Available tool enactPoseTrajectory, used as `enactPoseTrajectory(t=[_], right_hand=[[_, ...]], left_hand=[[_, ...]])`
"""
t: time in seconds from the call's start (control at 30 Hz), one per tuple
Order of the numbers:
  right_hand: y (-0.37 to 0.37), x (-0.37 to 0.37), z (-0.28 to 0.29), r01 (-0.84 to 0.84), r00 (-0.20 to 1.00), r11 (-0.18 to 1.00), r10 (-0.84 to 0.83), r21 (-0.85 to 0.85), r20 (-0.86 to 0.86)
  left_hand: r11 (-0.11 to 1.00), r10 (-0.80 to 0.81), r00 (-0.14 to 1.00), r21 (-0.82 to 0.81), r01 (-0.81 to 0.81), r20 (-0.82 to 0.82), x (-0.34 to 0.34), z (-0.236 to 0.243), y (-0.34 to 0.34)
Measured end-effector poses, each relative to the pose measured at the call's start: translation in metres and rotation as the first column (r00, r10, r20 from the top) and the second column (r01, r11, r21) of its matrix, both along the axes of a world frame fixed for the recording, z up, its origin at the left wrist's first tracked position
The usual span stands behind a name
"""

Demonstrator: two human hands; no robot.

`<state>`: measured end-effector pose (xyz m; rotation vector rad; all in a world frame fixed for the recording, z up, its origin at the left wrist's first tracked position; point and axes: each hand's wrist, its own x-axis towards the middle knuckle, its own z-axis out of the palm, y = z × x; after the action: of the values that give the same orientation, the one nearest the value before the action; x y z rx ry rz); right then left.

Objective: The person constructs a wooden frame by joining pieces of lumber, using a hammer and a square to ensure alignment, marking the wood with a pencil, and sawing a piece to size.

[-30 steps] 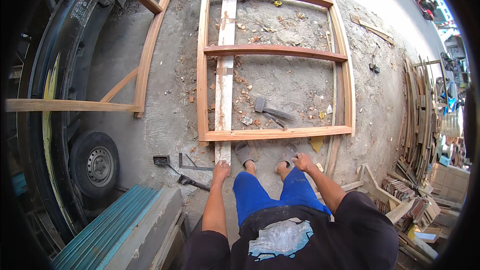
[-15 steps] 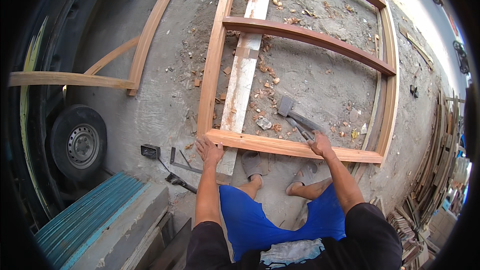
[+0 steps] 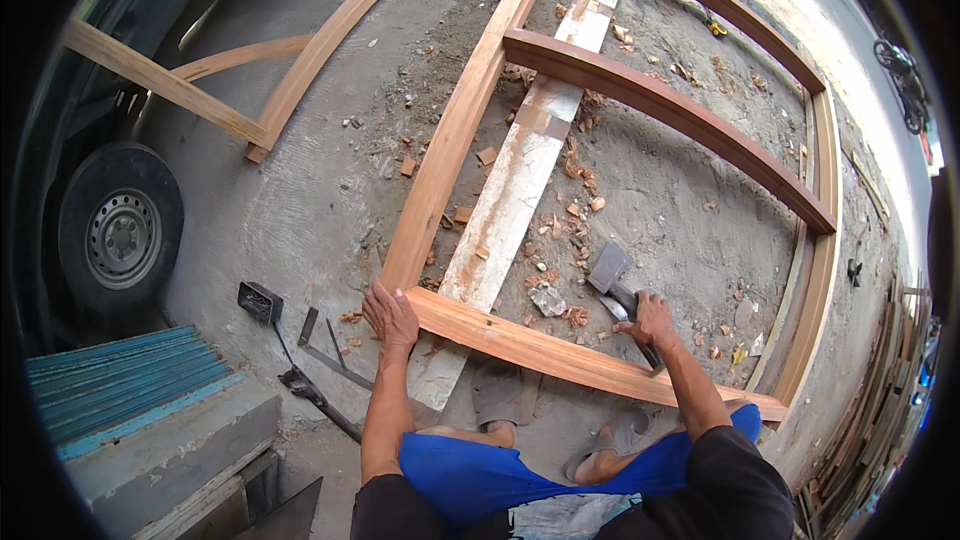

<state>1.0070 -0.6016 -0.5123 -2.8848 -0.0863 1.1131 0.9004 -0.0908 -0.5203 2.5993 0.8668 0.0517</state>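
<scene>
My left hand [image 3: 391, 314] lies open and flat on the near left corner of a wooden frame [image 3: 545, 340], fingers together over the joint. Just inside the near rail, my right hand [image 3: 652, 321] is closed around the dark handle of a block-headed mallet [image 3: 608, 266]. The mallet's head points away from me, low over the dirt. Beside its handle, partly under my fingers, shows a curved shiny metal piece [image 3: 613, 309] whose kind I cannot make out. A dark handle end crosses the near rail below my hand.
A long whitish board [image 3: 515, 185] runs under the frame, among wood chips and a stone [image 3: 547, 300]. At left are a metal square [image 3: 335, 355], a strapped black box-like item [image 3: 260, 302], a second wooden frame [image 3: 310, 60] and a vehicle wheel [image 3: 122, 235]. Timber [image 3: 880, 370] is stacked at right.
My right hand has moved from the near rail onto the mallet's handle. My left hand stays at the corner. The whole view has tilted, so the frame appears rotated.
</scene>
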Motion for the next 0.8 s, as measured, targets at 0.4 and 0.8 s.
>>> enactPoseTrajectory(t=[0.4, 0.8], right_hand=[[-0.005, -0.005, -0.036, -0.054, 0.998, 0.996, 0.051, 0.076, 0.036], [0.021, 0.045, -0.012, 0.026, 0.981, 0.923, 0.049, 0.384, -0.186]], left_hand=[[0.971, 0.224, 0.958, -0.040, -0.235, -0.178, -0.050, 0.048, 0.018], [0.743, -0.642, 0.710, 0.010, 0.669, 0.289, -0.056, 0.076, -0.148]])
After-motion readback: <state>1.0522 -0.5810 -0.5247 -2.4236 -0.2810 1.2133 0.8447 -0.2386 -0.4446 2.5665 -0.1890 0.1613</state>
